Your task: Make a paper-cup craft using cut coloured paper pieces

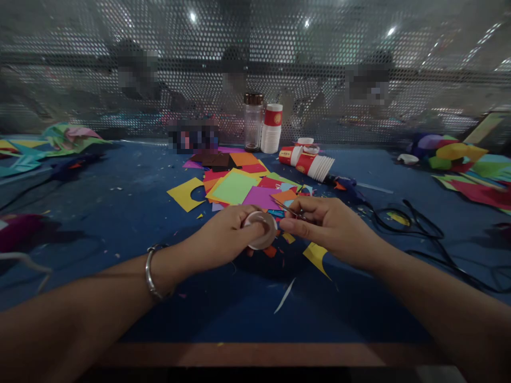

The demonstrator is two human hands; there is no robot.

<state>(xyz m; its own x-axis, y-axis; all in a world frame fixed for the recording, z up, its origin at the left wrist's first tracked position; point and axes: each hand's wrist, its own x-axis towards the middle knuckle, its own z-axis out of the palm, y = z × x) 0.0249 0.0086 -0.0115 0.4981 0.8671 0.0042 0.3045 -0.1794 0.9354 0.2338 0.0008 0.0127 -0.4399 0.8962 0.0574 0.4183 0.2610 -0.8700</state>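
A small round white cup piece [270,232] is gripped in my left hand [223,236], whose thumb reaches over its rim into the middle. Just to the right, my right hand [327,226] is closed on a pair of small scissors [290,209], with the blades pointing up and left. The fingertips of that hand come close to the cup piece's right side. Beyond both hands lie colored paper sheets, among them a light green sheet [235,186] and a purple sheet [261,197]. Small paper scraps lie below the hands, with a yellow scrap [316,257] under my right hand.
At the back stand a glass jar [253,125] and stacked paper cups [271,133]; more red cups [305,161] lie on their side. A glue gun [349,190] with black cable [431,234] is at right. Perforated metal [223,53] rises behind the blue table [239,314].
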